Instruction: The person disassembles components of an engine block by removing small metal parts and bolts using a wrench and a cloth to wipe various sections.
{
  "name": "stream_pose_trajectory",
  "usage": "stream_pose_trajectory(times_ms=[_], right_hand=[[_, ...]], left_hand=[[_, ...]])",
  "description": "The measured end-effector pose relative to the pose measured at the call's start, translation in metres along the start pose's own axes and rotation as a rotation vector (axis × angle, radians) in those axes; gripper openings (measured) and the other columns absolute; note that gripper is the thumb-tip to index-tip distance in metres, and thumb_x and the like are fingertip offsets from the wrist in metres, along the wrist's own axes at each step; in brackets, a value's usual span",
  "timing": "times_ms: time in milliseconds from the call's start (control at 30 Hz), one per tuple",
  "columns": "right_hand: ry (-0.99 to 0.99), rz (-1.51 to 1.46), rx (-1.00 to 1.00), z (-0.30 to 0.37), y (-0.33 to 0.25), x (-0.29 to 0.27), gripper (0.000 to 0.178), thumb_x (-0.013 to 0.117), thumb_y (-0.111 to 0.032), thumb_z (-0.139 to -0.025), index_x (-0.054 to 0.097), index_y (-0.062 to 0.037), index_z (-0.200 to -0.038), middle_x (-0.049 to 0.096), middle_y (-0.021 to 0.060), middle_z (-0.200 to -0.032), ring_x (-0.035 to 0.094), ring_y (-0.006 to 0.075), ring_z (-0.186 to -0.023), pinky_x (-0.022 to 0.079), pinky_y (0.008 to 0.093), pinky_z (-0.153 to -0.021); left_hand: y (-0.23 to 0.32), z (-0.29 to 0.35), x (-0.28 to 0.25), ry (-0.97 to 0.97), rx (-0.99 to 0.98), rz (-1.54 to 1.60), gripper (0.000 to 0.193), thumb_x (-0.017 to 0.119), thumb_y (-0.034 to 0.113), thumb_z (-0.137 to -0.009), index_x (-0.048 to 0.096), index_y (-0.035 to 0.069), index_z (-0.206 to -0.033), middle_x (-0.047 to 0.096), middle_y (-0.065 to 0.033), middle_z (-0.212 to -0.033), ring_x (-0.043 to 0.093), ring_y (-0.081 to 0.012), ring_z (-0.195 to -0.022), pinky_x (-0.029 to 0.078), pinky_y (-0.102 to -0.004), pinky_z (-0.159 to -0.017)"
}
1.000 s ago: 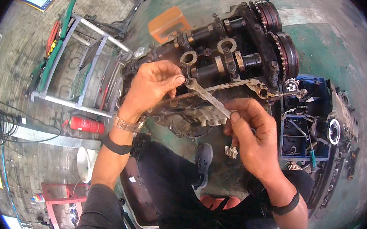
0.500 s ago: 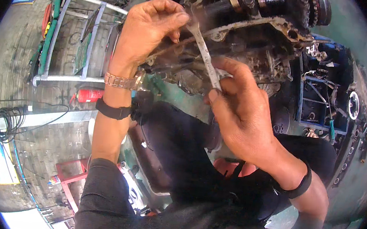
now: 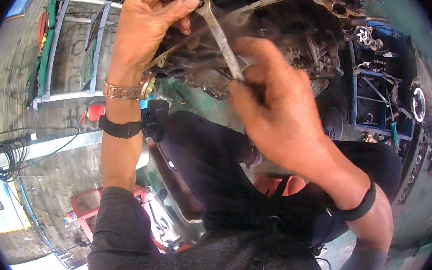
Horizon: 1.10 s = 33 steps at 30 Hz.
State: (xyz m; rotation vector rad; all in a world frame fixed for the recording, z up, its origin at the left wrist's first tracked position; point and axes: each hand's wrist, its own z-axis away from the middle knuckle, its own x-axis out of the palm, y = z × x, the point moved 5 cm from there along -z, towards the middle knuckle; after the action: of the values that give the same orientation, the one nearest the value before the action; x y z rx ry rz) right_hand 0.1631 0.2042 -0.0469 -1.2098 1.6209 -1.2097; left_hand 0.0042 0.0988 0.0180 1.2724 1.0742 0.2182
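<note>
A metal wrench (image 3: 220,39) slants across the upper middle, its far end against a dark, oily engine (image 3: 288,32). My left hand (image 3: 151,19) is at that far end, thumb and fingers pinched together; what lies between them is too small and dark to tell. My right hand (image 3: 286,105) is closed about the near end of the wrench, thumb below and forefinger above. Motion smears its fingers a little. A watch and a black band are on my left wrist, another black band on my right.
At the right stands a blue tray (image 3: 357,104) with metal parts and tools. A ladder-like metal frame (image 3: 73,51), a red fire extinguisher (image 3: 95,112) and a coiled black cable (image 3: 8,159) are on the left. A red stand (image 3: 84,205) is at lower left.
Both hands and the wrench have shifted up and left in the picture, as the view has moved. My right hand's fingers are more blurred around the wrench's near end.
</note>
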Motion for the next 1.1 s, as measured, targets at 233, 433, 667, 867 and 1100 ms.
stream_pose_trajectory(times_ms=[233, 433, 667, 867, 1100], right_hand=[[0.209, -0.136, -0.048, -0.026, -0.017, -0.056, 0.016, 0.052, -0.001, -0.074, 0.059, 0.0077, -0.086, 0.060, 0.0220, -0.076, 0.059, 0.0297, -0.068, 0.050, 0.0360, -0.063], [0.096, -0.024, 0.007, -0.022, -0.041, -0.068, 0.017, 0.049, -0.001, -0.081, 0.056, 0.0109, -0.091, 0.060, 0.0181, -0.079, 0.057, 0.0206, -0.067, 0.047, 0.0301, -0.061], [0.029, 0.047, -0.020, -0.011, -0.016, -0.042, 0.019, 0.055, -0.001, -0.072, 0.056, 0.0102, -0.087, 0.060, 0.0251, -0.078, 0.060, 0.0330, -0.073, 0.049, 0.0383, -0.066], [0.004, 0.042, 0.014, -0.004, -0.006, -0.013, 0.022, 0.059, -0.002, -0.066, 0.056, 0.0097, -0.085, 0.060, 0.0300, -0.077, 0.061, 0.0419, -0.077, 0.050, 0.0440, -0.070], [-0.083, 0.054, 0.112, -0.015, 0.001, 0.019, 0.029, 0.061, -0.003, -0.068, 0.052, 0.0119, -0.091, 0.062, 0.0283, -0.081, 0.062, 0.0409, -0.080, 0.051, 0.0431, -0.071]], left_hand=[[-0.007, -0.004, -0.010, 0.109, -0.035, -0.016, 0.017, 0.067, 0.007, -0.079, 0.062, -0.002, -0.093, 0.061, -0.0063, -0.076, 0.056, -0.0124, -0.059, 0.048, -0.0247, -0.055], [0.002, -0.003, -0.001, 0.061, 0.007, 0.009, 0.017, 0.070, 0.008, -0.077, 0.064, -0.003, -0.089, 0.062, -0.0052, -0.072, 0.056, -0.0096, -0.057, 0.049, -0.0221, -0.054], [-0.001, -0.002, -0.008, 0.102, 0.001, 0.013, 0.020, 0.070, 0.007, -0.077, 0.063, -0.005, -0.092, 0.062, -0.0069, -0.074, 0.057, -0.0112, -0.058, 0.050, -0.0239, -0.055], [-0.001, -0.008, -0.003, 0.029, 0.003, -0.003, 0.020, 0.069, 0.009, -0.078, 0.063, -0.004, -0.092, 0.062, -0.0061, -0.074, 0.056, -0.0108, -0.060, 0.049, -0.0230, -0.056], [-0.004, -0.006, -0.008, 0.022, -0.008, 0.026, 0.020, 0.069, 0.010, -0.078, 0.063, -0.003, -0.092, 0.062, -0.0059, -0.075, 0.056, -0.0099, -0.060, 0.048, -0.0213, -0.056]])
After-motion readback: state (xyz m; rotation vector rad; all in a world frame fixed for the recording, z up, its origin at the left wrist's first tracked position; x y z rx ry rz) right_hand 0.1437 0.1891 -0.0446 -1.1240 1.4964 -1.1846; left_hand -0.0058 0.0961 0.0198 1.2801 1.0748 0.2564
